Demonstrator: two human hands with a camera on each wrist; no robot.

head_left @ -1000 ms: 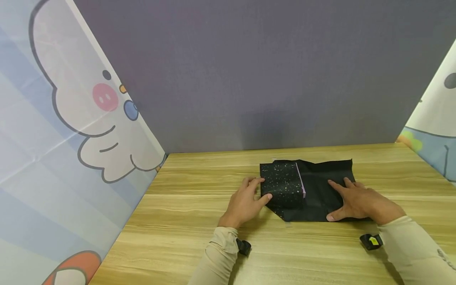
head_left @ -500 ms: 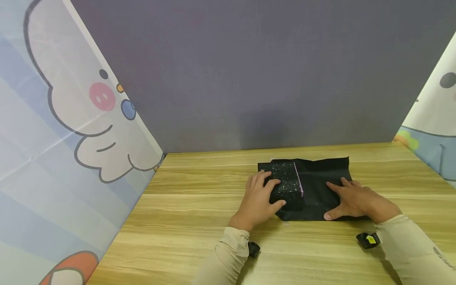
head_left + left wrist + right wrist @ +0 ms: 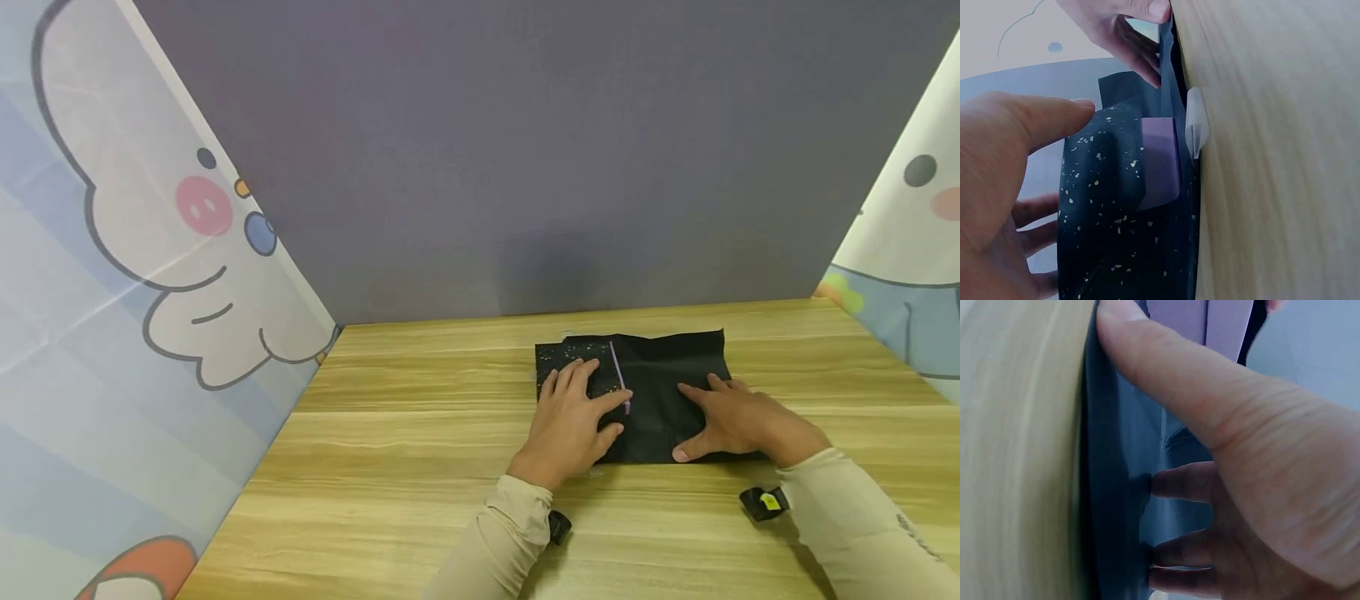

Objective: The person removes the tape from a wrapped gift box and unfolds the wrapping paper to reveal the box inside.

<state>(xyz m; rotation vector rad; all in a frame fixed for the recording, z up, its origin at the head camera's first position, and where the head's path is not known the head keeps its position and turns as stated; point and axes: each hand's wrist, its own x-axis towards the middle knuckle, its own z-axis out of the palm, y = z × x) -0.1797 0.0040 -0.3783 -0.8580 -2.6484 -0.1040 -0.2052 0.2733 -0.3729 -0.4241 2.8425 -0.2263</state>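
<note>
A purple box [image 3: 1160, 159] lies wrapped in a black sheet of wrapping paper [image 3: 656, 362]. The speckled outer face [image 3: 1107, 169] of the sheet is folded over the box from the left, leaving only a thin purple edge in the head view. My left hand [image 3: 566, 425] rests on this folded flap with fingers spread, its index fingertip at the purple edge. My right hand [image 3: 738, 421] presses the plain black side of the sheet near its right end, thumb and fingers apart. In the right wrist view, the purple box ends [image 3: 1229, 328] beyond the right thumb.
A small strip of clear tape [image 3: 1196, 122] sits at the sheet's near edge on the wooden table [image 3: 397, 467]. Behind the table stands a grey panel [image 3: 525, 167]. A cartoon-printed cloth [image 3: 112, 333] hangs on the left, with another on the right.
My left hand has moved right, from the left edge of the wrapped box onto the top of the speckled flap. The right hand keeps its place on the sheet while the view shifts slightly.
</note>
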